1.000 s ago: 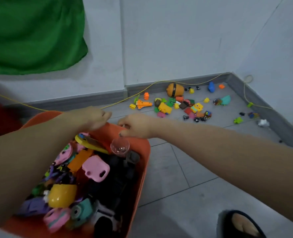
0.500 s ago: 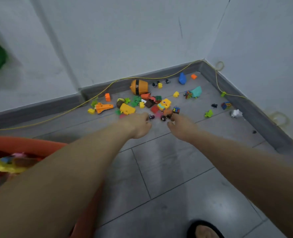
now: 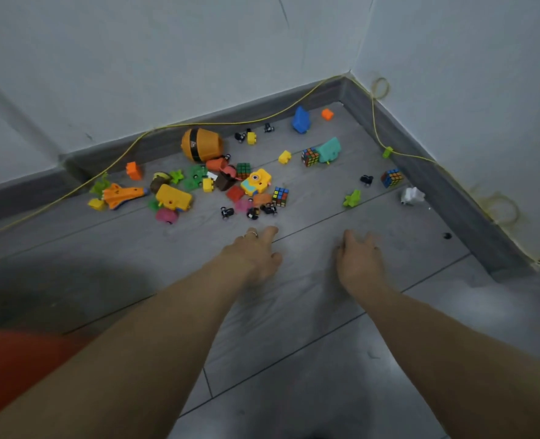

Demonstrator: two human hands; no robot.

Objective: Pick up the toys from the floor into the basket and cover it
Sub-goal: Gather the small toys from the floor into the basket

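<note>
Reaching out over the grey floor (image 3: 294,359), the left hand (image 3: 256,253) and right hand (image 3: 357,261) both hang with fingers loosely spread, holding nothing. Just beyond them the toys (image 3: 230,182) lie scattered in the corner, among them a yellow toy camera (image 3: 256,182) and puzzle cubes, while the orange basket (image 3: 15,369) shows at the lower left edge

Bare floor (image 3: 309,280) ahead; toys (image 3: 230,185) crowd the corner beyond
</note>
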